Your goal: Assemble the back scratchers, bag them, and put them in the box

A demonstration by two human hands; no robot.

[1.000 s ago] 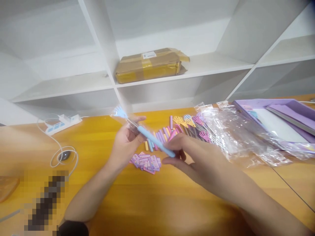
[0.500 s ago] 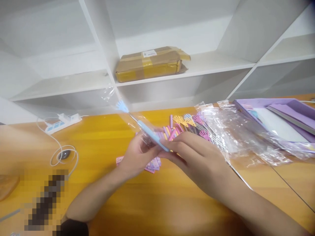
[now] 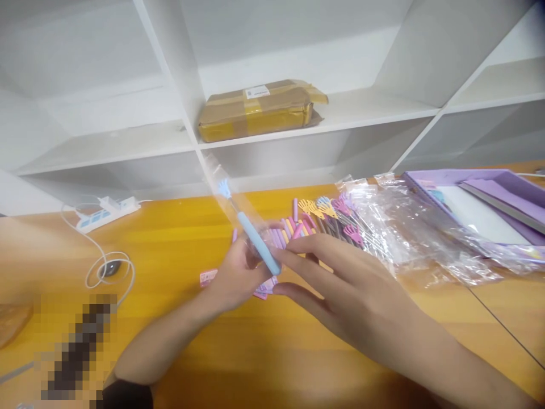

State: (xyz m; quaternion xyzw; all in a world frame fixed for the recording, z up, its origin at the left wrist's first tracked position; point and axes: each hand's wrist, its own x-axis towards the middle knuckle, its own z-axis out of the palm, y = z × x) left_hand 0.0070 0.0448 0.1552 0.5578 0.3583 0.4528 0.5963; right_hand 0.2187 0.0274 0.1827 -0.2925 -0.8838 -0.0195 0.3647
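My left hand (image 3: 238, 270) is closed around a light blue back scratcher (image 3: 259, 243) and its clear plastic sleeve (image 3: 213, 168). The small hand-shaped head points up and away to the left, inside the sleeve. Beside the handle's lower end is my right hand (image 3: 336, 278), its thumb and fingers apart; the fingertips are at or very near the handle. Behind the hands lie more handles (image 3: 289, 227) in pink, purple and orange, and several scratcher heads (image 3: 326, 207) in yellow, blue and pink. Pink and purple printed cards (image 3: 208, 277) are partly hidden under my left hand.
Clear plastic bags (image 3: 409, 227) are spread on the right of the wooden table (image 3: 170, 318). A purple tray (image 3: 460, 177) stands beyond them. At left are a power strip (image 3: 108, 214) and a coiled cable (image 3: 128, 255). A taped cardboard box (image 3: 259, 116) sits on the white shelf.
My right thumb and fingers have loosened from the handle's lower end and spread apart. The back scratcher has tilted more upright, its head shifting slightly right.
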